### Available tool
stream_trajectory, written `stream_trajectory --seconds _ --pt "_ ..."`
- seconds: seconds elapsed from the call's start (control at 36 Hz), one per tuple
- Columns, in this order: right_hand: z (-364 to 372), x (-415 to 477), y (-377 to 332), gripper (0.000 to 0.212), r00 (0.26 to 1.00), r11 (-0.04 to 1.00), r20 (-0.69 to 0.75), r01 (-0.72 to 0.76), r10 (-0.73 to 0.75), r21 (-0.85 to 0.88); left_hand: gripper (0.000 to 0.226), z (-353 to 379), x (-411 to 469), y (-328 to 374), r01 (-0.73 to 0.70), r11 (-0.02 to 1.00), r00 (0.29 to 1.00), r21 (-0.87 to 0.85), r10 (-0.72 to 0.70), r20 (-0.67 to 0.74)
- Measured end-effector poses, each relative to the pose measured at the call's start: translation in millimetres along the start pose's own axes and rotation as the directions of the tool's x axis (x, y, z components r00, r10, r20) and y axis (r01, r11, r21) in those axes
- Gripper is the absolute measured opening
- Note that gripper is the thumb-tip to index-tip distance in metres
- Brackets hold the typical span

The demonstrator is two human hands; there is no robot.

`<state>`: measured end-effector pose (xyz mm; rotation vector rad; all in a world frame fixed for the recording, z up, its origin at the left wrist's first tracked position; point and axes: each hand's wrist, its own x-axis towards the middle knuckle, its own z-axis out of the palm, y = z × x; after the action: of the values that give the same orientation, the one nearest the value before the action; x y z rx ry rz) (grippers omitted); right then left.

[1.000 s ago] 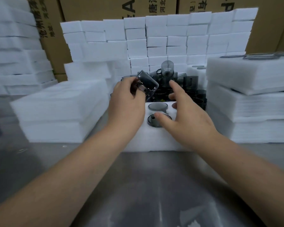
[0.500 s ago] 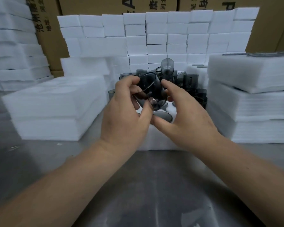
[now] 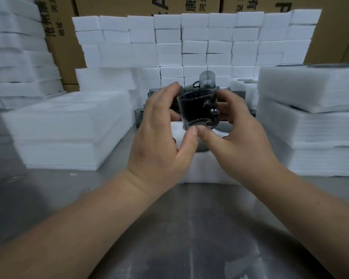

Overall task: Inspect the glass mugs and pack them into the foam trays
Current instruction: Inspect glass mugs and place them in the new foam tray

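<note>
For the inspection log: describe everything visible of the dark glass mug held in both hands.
The glass mug is smoky dark grey, see-through and cylindrical, with a handle that seems to face right. It is held roughly upright, mouth up, above the foam tray. The left hand holds its left side, the right hand its right; both thumbs touch its base edge. Blur hides any flaws.

One mug (image 3: 197,109), one left hand (image 3: 159,137), one right hand (image 3: 242,141).
</note>
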<state>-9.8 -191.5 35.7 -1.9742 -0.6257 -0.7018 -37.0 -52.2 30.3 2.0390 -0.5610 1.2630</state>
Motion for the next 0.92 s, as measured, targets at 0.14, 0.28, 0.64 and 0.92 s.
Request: stream_trajectory --seconds 0.14,0.28,0.64,0.92 --pt "-1.2 -0.4 4.6 0.073 0.996 0.992 -0.072 -0.037 0.046 0.12 0.067 -1.4 0.6 0.9 0.084 0.994 0.996 0.077 -0.086 0.026" --pt "-1.7 0.6 3.5 0.076 0.993 0.981 -0.092 -0.052 0.07 0.186 0.076 -1.1 0.4 0.5 0.084 0.973 0.994 0.214 -0.096 0.048" --pt "4.4 -2.7 4.3 0.081 0.998 0.937 0.003 -0.066 0.069 0.344 0.08 -1.7 2.8 -2.8 0.06 0.949 0.992 0.31 -0.093 0.091" --pt "4.3 -0.8 3.1 0.078 0.999 0.947 0.0 -0.035 0.037 0.319 0.068 -5.6 2.4 -2.4 0.071 0.972 0.98 0.225 -0.11 0.166"
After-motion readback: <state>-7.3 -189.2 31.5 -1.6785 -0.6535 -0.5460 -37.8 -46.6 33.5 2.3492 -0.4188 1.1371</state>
